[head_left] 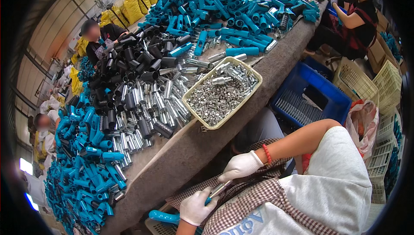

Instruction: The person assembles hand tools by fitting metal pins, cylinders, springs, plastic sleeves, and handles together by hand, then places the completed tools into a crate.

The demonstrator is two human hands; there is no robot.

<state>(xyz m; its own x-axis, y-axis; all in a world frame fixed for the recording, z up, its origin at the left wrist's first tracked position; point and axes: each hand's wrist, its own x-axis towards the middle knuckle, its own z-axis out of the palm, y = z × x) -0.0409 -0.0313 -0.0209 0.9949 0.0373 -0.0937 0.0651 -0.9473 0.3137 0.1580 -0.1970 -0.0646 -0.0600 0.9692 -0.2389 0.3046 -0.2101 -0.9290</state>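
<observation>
My left hand (pixel 196 207), in a white glove, grips a teal plastic sleeve (pixel 161 216) low over my lap. A short silver metal tube (pixel 220 188) sticks out of that fist toward my right hand (pixel 240 166). The right hand is also gloved, has a red band at the wrist, and pinches the tube's upper end. Both hands hover above a checked cloth (pixel 254 192) on my lap, just off the near edge of the grey table (pixel 181 157).
A cream basket (pixel 255 76) of small metal pieces sits near the table edge. Heaps of silver tubes (pixel 146 105), black sleeves (pixel 133 62) and teal sleeves (pixel 86 170) cover the table. A blue crate (pixel 327 92) and cream crates (pixel 384 84) stand on the right. Other people sit around the table.
</observation>
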